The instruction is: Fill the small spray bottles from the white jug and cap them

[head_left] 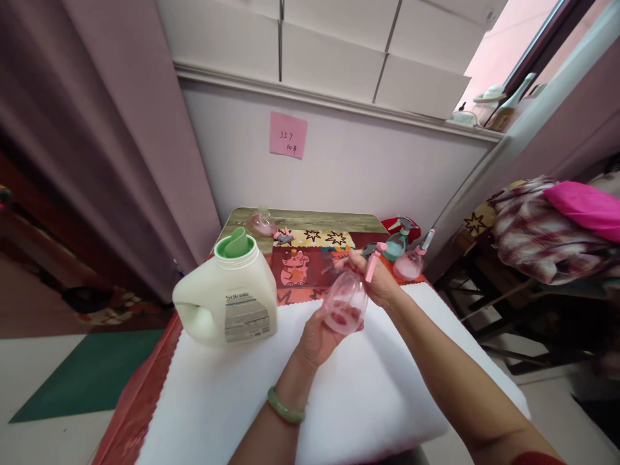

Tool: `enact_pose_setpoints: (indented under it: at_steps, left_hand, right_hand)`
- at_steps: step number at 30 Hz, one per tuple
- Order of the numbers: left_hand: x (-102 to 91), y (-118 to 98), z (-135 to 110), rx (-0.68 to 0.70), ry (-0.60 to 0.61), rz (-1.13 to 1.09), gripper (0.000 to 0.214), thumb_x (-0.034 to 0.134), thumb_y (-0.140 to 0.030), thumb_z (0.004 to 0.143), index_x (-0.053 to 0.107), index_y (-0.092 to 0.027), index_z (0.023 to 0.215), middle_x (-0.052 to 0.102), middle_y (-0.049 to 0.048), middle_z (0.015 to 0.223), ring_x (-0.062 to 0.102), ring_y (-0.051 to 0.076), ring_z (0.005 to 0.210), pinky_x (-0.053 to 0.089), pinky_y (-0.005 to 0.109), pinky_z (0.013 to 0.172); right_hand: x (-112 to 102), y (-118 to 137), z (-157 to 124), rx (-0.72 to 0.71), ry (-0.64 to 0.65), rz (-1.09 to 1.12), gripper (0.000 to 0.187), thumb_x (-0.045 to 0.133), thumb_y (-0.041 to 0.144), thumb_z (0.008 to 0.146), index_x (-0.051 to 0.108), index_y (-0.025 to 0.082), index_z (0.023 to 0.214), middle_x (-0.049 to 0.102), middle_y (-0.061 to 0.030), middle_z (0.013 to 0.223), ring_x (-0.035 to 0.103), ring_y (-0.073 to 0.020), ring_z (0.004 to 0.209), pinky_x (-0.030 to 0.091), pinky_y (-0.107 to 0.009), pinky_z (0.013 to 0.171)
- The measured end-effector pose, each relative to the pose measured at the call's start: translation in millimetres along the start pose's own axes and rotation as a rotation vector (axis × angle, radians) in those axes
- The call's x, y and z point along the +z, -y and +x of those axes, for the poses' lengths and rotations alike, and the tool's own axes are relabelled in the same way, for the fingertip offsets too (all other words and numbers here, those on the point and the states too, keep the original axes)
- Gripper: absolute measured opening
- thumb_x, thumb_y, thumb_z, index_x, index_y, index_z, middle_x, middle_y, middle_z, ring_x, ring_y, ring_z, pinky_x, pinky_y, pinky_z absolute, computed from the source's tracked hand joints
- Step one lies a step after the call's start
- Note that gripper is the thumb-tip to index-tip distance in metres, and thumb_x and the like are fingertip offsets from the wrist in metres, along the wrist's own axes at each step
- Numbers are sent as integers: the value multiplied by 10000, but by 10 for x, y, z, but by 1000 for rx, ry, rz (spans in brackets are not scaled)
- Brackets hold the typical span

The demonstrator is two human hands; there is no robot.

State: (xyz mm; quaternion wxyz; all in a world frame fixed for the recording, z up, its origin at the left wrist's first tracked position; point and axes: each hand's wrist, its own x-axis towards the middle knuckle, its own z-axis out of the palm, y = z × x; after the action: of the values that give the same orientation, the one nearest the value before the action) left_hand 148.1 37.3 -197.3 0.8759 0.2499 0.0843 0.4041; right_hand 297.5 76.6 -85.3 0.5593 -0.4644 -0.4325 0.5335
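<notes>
My left hand is closed round the lower part of a clear pink spray bottle, tilted above the white cloth. At the bottle's neck, my right hand grips the grey and pink spray head; the fingers partly hide where head and bottle meet. Left of my hands stands a large cream jug with a green spout in its mouth. Behind it are a pink bottle without a head and a loose spray head.
A teal spray bottle and a pink spray bottle stand at the table's back right, by a red round object. White cloth covers the front of the table. A wall rises behind; clothes are piled at right.
</notes>
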Motion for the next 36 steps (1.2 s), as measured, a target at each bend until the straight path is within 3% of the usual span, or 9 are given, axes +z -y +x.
enact_pose_setpoints:
  at_steps: [4,7,12,15,17,21,26,31,36]
  left_hand:
    - [-79,-15,-12,-273,148,-52,849,587,-829,793,768,-40,1048,771,191,908,734,270,741,586,386,687]
    - [-128,-4,-2,-322,168,-30,883,540,-853,795,764,-41,1061,763,176,850,713,256,657,559,356,585]
    - [-136,3,-2,-231,92,26,778,566,-742,857,754,-37,1128,785,218,935,728,270,699,570,391,658]
    - [-93,-4,1,-159,16,45,707,619,-649,880,701,-67,1275,790,242,1032,744,293,781,572,457,777]
    - [-48,-6,18,-71,-45,49,645,699,-561,858,679,-105,1314,786,226,1098,750,322,935,544,511,927]
    - [14,8,81,169,-174,61,599,839,-336,754,655,-200,1308,757,121,1217,696,311,1178,420,533,1160]
    - [-34,55,149,406,-406,212,643,929,-275,667,598,-287,1218,717,23,1196,698,249,1139,465,515,1128]
    - [-88,69,162,486,-480,348,697,954,-316,650,585,-293,1242,699,29,1218,691,244,1133,488,486,1113]
    - [-130,57,180,568,-619,558,710,958,-375,653,527,-273,1208,688,51,1222,687,268,1140,486,517,1112]
  right_hand:
    - [-12,62,20,-15,63,53,543,892,728,659,691,226,714,794,-49,805,746,-232,814,570,-336,723]
    - [-76,187,98,-44,-4,186,594,935,727,579,607,236,634,766,-14,750,742,-208,784,603,-330,737]
    - [-512,652,311,-250,-319,349,564,930,666,654,553,248,689,697,36,709,668,-128,677,576,-255,631]
    - [-886,903,428,-293,-349,211,504,713,674,888,514,250,703,609,37,677,451,-56,499,374,-227,464]
    - [-1088,916,468,-244,-352,91,487,806,641,817,536,247,720,577,47,656,312,-51,462,241,-244,410]
    - [-1325,468,431,-73,-354,-356,540,997,492,546,541,242,691,519,71,578,366,-86,496,223,-247,441]
    - [-1509,-357,241,124,-423,-1069,348,890,373,641,575,238,696,579,35,597,520,-163,604,347,-285,570]
    - [-1626,-749,42,164,-421,-1188,153,784,239,708,669,215,806,682,-11,703,623,-204,692,393,-295,637]
    - [-1700,-852,-103,123,-359,-1256,222,762,285,783,752,228,998,766,-54,896,685,-236,837,436,-311,711]
